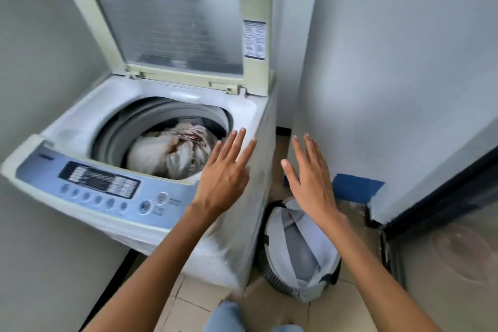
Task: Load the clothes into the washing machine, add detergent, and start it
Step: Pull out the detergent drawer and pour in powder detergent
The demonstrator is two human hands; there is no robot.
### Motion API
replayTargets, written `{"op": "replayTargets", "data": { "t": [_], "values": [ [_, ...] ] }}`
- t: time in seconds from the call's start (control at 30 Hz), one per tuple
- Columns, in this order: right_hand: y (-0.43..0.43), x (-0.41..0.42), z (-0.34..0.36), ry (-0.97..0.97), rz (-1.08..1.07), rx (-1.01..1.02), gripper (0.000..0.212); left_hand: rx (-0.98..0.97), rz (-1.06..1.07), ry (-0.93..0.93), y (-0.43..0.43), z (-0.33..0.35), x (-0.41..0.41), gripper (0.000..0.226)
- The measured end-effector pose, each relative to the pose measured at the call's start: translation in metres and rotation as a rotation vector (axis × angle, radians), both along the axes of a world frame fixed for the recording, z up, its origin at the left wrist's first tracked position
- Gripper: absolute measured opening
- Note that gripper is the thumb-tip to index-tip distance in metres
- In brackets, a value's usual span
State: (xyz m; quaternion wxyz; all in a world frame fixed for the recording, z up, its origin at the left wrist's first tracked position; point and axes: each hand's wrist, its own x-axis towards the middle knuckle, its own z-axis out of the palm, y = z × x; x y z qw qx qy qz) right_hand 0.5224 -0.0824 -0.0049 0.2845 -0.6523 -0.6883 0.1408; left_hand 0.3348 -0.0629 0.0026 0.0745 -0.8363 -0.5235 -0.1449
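A white top-loading washing machine (80, 121) with a pale, yellowed frame is seen from above, and its clear-panelled lid (172, 29) is raised upright against the back edge of the top deck. A crumpled load of white, beige and brown-patterned clothes (167, 151) lies inside the round drum, heaped towards the right side of the opening. A silver-blue control panel (99, 186) with a dark display and a row of round buttons runs along the front edge of the deck. The left hand (223, 172) is held palm down over the front right corner of the deck, its fingers straight and slightly spread, pointing away towards the right rim of the drum opening; nothing is held in it, and whether it touches the deck cannot be told. The right hand (312, 178) is raised flat in the same way beyond the machine's right edge, fingers straight and close together, thumb spread out to the left, and it is empty too. Both forearms are stretched forward from the lower edge of the view. Below the right hand, a round laundry basket (269, 272) with a dark ribbed wall and a grey and white fabric lining stands on the beige tiled floor (323, 315), just beside the machine's right side. A strip of blue tape (355, 186) is stuck low on the pale grey wall (390, 62).
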Motion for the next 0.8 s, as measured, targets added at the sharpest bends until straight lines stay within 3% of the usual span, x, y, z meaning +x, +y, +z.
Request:
{"op": "replayTargets", "data": {
  "t": [0.33, 0.5, 0.8],
  "values": [
    [0.045, -0.157, 0.02, -0.028, 0.227, -0.014, 0.057, -0.066, 0.093, -0.018, 0.043, 0.017, -0.153, 0.058],
    [0.088, -0.253, 0.017, -0.122, 0.17, -0.09, 0.059, -0.154, 0.039, 0.03, 0.091, 0.014, -0.234, 0.06],
    [0.107, -0.322, -0.011, -0.274, 0.03, -0.248, 0.062, -0.294, -0.06, -0.151, 0.119, -0.007, -0.288, 0.063]
  ]
}}
